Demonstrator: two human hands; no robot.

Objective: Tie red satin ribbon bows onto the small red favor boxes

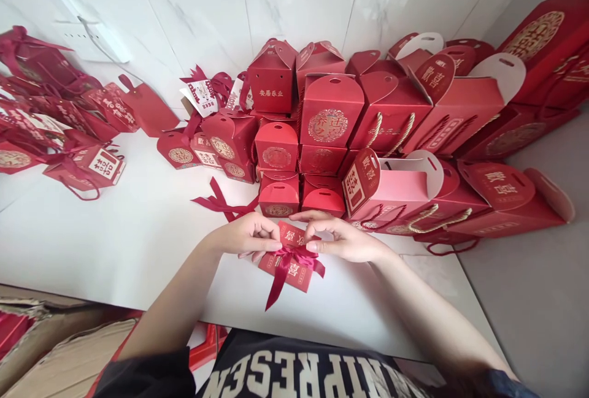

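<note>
Head view: small red gift box [294, 258] on white table [138, 244], near edge. Left hand [248, 235] and right hand [343, 240] pinch its dark red ribbon bow [292, 258]. Likely light, thin card, crushable; ribbon soft, slippery. Hold by the sides.

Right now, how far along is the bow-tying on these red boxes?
Done, it seems: many red gift boxes stand closed by the wall. In hand: the left hand and right hand pinch a ribbon bow on a small red box on the white table. Left: a loose ribbon lies unused.
</note>
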